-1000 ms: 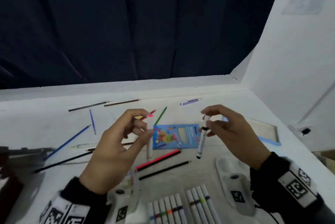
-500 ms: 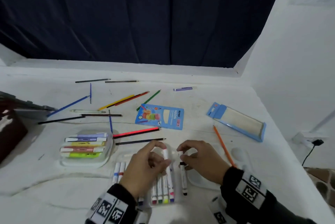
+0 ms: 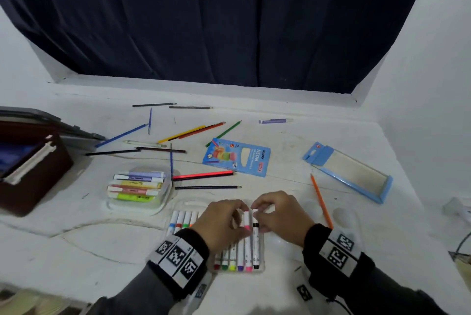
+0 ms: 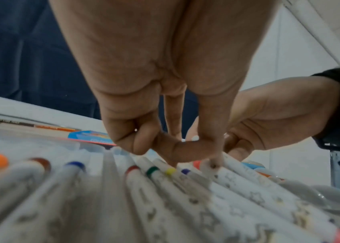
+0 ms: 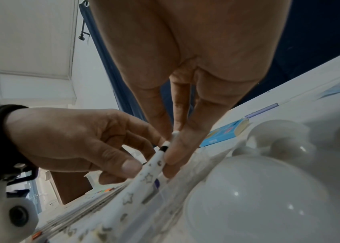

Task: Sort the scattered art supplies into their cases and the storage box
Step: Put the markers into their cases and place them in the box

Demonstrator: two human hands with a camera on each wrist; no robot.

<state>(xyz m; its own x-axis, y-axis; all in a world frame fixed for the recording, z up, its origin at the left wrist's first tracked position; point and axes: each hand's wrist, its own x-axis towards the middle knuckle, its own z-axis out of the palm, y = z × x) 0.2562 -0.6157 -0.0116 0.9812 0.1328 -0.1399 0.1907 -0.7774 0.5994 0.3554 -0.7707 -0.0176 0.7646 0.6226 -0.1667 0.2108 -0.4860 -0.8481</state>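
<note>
A clear marker case (image 3: pixel 184 204) lies at the table's near edge with several white markers in a row. My left hand (image 3: pixel 239 215) pinches the top of a pink-banded marker (image 3: pixel 247 240) that lies in the row. Beside it, my right hand (image 3: pixel 257 212) pinches a black-banded marker (image 3: pixel 256 240) at the case's right end. The right wrist view shows my fingers (image 5: pixel 177 148) gripping that star-printed black marker (image 5: pixel 156 162), with the left thumb close against it. In the left wrist view my curled fingers (image 4: pixel 177 152) press down on the marker row (image 4: pixel 152 171).
A highlighter case (image 3: pixel 112 206) sits left of the markers, and a brown storage box (image 3: pixel 30 169) at far left. A blue pencil box (image 3: pixel 237 156), an open blue case (image 3: pixel 356 174), loose pencils (image 3: pixel 202 175), an orange pencil (image 3: pixel 321 201) and a white palette (image 3: pixel 342 220) lie around.
Both hands came down from mid-air to the marker case, carrying the pink and black markers, which now lie in the row. The head view tilted downward.
</note>
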